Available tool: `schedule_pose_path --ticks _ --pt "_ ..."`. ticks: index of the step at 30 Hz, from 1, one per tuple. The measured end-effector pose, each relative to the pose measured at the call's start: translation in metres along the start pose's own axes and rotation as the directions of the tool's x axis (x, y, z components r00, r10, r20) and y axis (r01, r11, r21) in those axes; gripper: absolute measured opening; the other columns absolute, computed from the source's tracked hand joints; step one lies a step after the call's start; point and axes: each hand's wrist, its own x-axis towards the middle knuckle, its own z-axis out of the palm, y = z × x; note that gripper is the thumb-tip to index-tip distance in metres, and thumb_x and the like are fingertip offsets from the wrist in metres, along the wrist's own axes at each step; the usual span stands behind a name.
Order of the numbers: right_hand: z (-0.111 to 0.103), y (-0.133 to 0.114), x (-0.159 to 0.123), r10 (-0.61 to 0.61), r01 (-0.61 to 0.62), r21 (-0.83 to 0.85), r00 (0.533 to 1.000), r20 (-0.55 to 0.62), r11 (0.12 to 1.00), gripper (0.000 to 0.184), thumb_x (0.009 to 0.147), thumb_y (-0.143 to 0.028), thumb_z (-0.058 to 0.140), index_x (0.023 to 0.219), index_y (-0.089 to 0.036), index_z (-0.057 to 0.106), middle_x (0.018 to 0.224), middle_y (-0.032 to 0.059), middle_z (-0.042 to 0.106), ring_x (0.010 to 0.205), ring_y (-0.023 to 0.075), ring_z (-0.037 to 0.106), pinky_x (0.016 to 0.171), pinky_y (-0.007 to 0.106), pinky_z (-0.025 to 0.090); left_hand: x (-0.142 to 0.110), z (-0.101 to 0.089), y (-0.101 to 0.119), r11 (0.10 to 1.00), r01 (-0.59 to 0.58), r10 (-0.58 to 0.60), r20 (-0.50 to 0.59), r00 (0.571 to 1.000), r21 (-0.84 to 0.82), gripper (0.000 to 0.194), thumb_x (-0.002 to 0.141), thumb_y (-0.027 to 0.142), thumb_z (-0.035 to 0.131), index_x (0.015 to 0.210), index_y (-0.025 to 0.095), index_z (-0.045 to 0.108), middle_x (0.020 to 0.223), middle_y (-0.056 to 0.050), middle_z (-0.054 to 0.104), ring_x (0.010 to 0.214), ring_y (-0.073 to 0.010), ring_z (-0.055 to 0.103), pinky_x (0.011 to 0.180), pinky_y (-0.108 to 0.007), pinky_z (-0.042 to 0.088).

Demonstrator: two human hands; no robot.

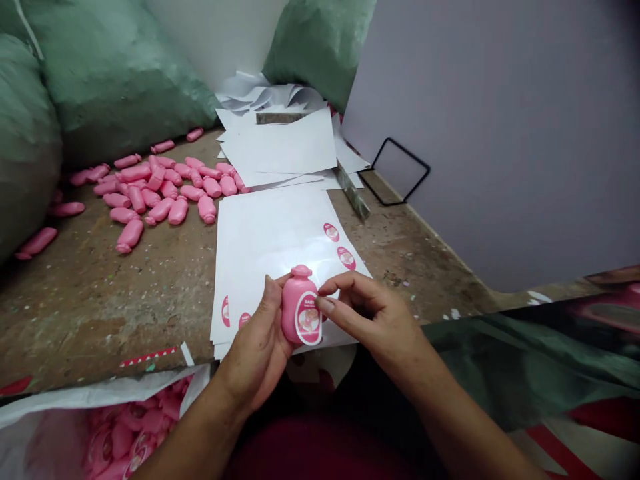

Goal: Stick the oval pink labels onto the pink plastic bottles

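Your left hand (255,350) curls around a pink plastic bottle (299,307), holding it upright — its oval label (309,321) faces you — while your half-closed right hand (373,317) rests its fingertips (325,305) against the bottle's side.

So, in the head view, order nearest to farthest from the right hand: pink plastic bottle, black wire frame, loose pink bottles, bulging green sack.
1. Pink plastic bottle, just left, in the left hand
2. Black wire frame, ahead right
3. Loose pink bottles, ahead left
4. Bulging green sack, far left
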Motion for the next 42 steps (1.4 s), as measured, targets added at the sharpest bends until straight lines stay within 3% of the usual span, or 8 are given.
schedule_pose_path --ticks 8,24,29,35,38,42 --pt "0.002 0.001 0.001 0.017 -0.017 0.013 1.000 0.012 1.000 0.022 0.075 -0.042 0.065 0.074 -0.021 0.061 0.052 -0.0077 0.039 0.051 0.0110 0.036 0.050 0.026 0.027 -0.002 0.001 -0.002 1.000 -0.009 0.009 -0.006 1.000 0.022 0.045 0.095 0.057 0.047 0.116 0.023 0.066 0.103 -0.006 0.069 0.098 -0.0195 0.065 0.088 -0.032 0.052" --pt "0.002 0.006 0.002 0.002 -0.002 -0.004 1.000 -0.009 1.000 0.020 0.077 -0.041 0.066 0.076 -0.022 0.062 0.053 -0.0069 0.043 0.052 0.0115 0.039 0.050 0.026 0.028 -0.001 0.000 -0.005 0.999 -0.032 0.032 -0.007 0.999 0.040 0.039 0.091 0.054 0.058 0.113 0.024 0.067 0.108 -0.006 0.067 0.103 -0.0202 0.062 0.093 -0.034 0.050" --pt "0.002 0.006 -0.001 -0.046 0.039 -0.144 0.998 -0.045 0.989 0.018 0.080 -0.041 0.064 0.078 -0.023 0.065 0.056 -0.0049 0.047 0.055 0.0136 0.044 0.054 0.028 0.033 0.000 0.004 -0.005 0.990 -0.030 0.036 -0.043 0.998 0.136 0.033 0.090 0.047 0.064 0.115 0.026 0.064 0.110 -0.004 0.065 0.099 -0.0170 0.060 0.092 -0.031 0.048" --pt "-0.011 0.015 -0.003 -0.269 0.168 -0.422 0.944 -0.192 0.891 0.017 0.085 -0.039 0.064 0.084 -0.024 0.071 0.071 0.0017 0.068 0.065 0.0183 0.056 0.066 0.033 0.039 0.002 0.003 -0.006 0.972 -0.007 0.039 -0.130 0.991 0.234 0.040 0.085 0.041 0.071 0.119 0.023 0.061 0.103 -0.005 0.065 0.088 -0.0149 0.060 0.070 -0.023 0.048" --pt "-0.018 0.020 -0.003 -0.244 0.135 -0.389 0.938 -0.245 0.911 0.022 0.087 -0.043 0.062 0.088 -0.023 0.070 0.072 0.0021 0.068 0.064 0.0180 0.057 0.062 0.031 0.040 0.001 -0.001 -0.005 0.967 0.000 0.030 -0.112 0.993 0.255 0.042 0.085 0.039 0.071 0.123 0.023 0.059 0.105 -0.006 0.067 0.087 -0.0145 0.061 0.071 -0.024 0.048" --pt "-0.020 0.023 -0.003 -0.178 0.119 -0.281 0.965 -0.193 0.952 0.020 0.086 -0.041 0.062 0.083 -0.022 0.067 0.064 -0.0016 0.057 0.059 0.0149 0.051 0.057 0.028 0.038 -0.003 -0.005 -0.003 0.968 0.018 0.005 -0.090 0.996 0.252 0.050 0.079 0.023 0.076 0.125 0.028 0.058 0.113 -0.004 0.066 0.093 -0.0143 0.061 0.077 -0.024 0.047"
